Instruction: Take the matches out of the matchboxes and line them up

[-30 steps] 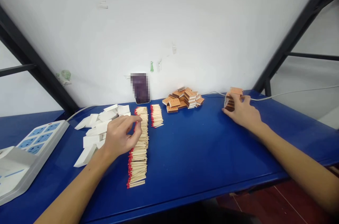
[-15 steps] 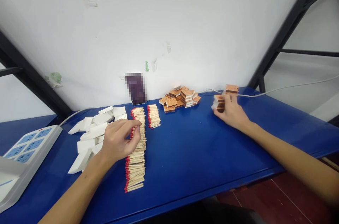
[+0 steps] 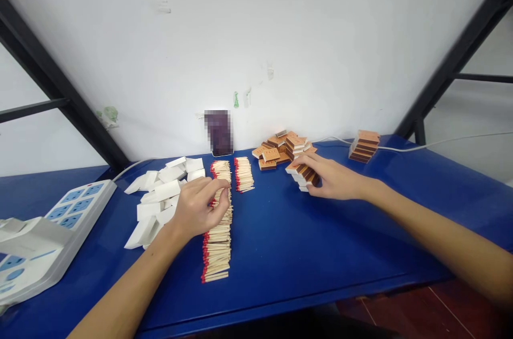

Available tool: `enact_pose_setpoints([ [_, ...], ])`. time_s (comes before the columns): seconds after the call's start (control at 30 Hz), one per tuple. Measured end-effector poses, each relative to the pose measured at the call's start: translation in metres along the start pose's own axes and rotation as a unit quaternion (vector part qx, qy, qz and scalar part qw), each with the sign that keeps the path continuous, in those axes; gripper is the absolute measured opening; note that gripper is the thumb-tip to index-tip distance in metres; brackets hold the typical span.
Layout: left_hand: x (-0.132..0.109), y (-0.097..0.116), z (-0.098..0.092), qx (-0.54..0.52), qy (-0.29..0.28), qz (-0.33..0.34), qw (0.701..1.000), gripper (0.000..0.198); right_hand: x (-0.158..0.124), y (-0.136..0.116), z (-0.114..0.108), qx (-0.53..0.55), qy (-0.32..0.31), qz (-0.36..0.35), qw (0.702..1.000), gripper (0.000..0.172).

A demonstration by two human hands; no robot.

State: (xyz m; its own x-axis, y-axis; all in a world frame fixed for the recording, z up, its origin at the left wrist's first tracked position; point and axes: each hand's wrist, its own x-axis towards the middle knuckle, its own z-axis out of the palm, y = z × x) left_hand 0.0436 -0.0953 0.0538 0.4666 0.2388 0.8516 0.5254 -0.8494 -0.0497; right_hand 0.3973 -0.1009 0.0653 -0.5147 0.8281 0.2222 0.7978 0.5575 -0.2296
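Observation:
My left hand [image 3: 200, 208] rests on a long row of red-tipped matches [image 3: 218, 237] on the blue table [image 3: 320, 243], its fingers curled and pinching at the matches. My right hand [image 3: 332, 178] grips a small tilted stack of orange matchboxes [image 3: 301, 172] close to a loose pile of orange matchboxes [image 3: 282, 147]. A shorter bundle of matches [image 3: 243, 174] lies just right of the long row. White inner trays [image 3: 160, 200] are heaped to the left of my left hand.
Another short stack of orange matchboxes [image 3: 364, 145] stands at the back right beside a white cable [image 3: 441, 141]. A white power strip [image 3: 44, 232] lies at the far left. A dark blurred object [image 3: 218, 132] leans against the white wall. Black frame bars rise at both sides.
My right hand has carried part of the matchbox stack from the back right leftward to beside the loose pile, leaving a few boxes behind. My left hand stayed on the matches.

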Motion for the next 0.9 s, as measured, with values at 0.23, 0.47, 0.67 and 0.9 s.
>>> enact_pose_setpoints([
  [0.23, -0.005, -0.002, 0.002, -0.001, -0.016, -0.009, 1.000, 0.012, 0.023, -0.002, 0.009, -0.086, -0.046, -0.052, 0.994, 0.055],
  [0.47, -0.004, -0.002, 0.002, 0.000, -0.013, -0.014, 1.000, 0.012, 0.035, -0.002, 0.012, -0.122, -0.047, -0.080, 0.988, 0.033],
  [0.67, -0.002, -0.001, 0.001, -0.004, -0.017, -0.008, 1.000, 0.012, 0.042, -0.009, 0.015, -0.104, 0.039, -0.078, 0.991, 0.017],
  [0.9, -0.003, -0.002, 0.001, 0.004, -0.016, -0.053, 0.998, 0.011, 0.052, -0.039, 0.033, 0.003, 0.149, -0.128, 0.981, 0.019],
])
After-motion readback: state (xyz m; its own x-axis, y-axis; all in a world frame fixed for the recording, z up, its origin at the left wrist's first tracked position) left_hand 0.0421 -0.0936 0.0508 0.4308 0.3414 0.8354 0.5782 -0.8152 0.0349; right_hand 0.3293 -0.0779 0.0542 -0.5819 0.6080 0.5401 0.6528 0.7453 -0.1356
